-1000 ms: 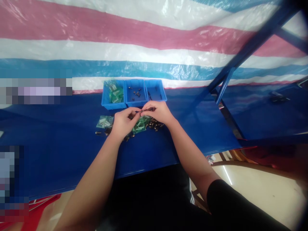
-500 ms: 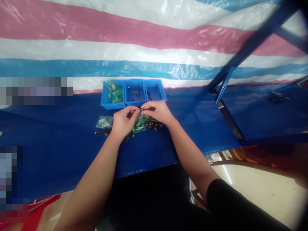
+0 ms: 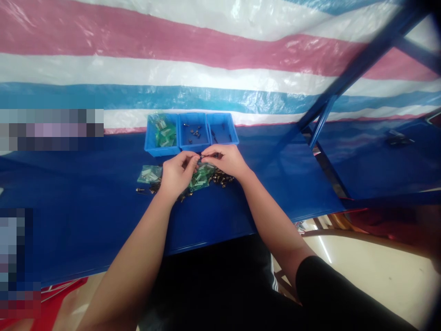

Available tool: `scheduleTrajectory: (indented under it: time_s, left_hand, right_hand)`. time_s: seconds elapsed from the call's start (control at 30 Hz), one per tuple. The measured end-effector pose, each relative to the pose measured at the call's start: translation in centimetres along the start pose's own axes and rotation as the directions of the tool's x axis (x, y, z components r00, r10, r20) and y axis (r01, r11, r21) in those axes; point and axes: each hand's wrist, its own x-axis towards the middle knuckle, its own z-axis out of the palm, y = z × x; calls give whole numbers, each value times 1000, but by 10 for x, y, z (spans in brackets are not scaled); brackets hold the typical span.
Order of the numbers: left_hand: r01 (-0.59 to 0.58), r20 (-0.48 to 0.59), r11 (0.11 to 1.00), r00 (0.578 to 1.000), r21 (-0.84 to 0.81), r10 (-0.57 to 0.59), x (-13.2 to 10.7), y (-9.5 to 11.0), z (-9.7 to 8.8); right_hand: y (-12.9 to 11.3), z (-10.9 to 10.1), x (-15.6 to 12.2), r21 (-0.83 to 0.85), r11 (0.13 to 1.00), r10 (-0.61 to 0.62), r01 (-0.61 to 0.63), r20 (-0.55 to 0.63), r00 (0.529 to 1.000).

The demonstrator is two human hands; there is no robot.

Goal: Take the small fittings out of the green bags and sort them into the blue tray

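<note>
While both hands meet just in front of the three bins, the work looks partway through, with finished and unfinished portions both in sight. The left hand (image 3: 177,174) and the right hand (image 3: 227,160) each have thumb and forefinger pinched together on one small dark part (image 3: 201,157), held between them above the table (image 3: 213,216); its exact shape is too blurred to tell, and so is whether it is one piece or two being joined.

As for what is already put away, the left bin (image 3: 163,151) holds green packets (image 3: 166,137) with pale pieces in them, the middle bin (image 3: 193,148) holds a few small metal bits (image 3: 195,134), and the right bin (image 3: 234,134) holds some thin dark pieces (image 3: 214,136).

Plenty seems left: a heap of loose screws (image 3: 223,178) lies under and beside the right hand, a green bag (image 3: 201,179) rests between the hands, another packet (image 3: 149,174) lies just left of the left hand, and a lone screw (image 3: 140,190) sits near it. Part of the heap is hidden behind the left hand, so its full count cannot be told.
</note>
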Motion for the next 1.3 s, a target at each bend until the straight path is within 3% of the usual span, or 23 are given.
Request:
scheduleTrajectory:
  time_s: [0.33,0.73,1.3]
  left_hand:
    - [6,21,997,1000,-73,-5,1,-5,1]
    - [-48,-16,999,999,-4,48,-1,-5,1]
    - [-20,-1,999,1000,26,20,0,-4,1]
  right_hand:
    - [-1,-2,0,-7,1000,-20,20,12,1000]
    - [-3,-3,0,-30,999,-15,15,12,1000]
    - [0,-1,-1,-6,1000,-14,14,18,1000]
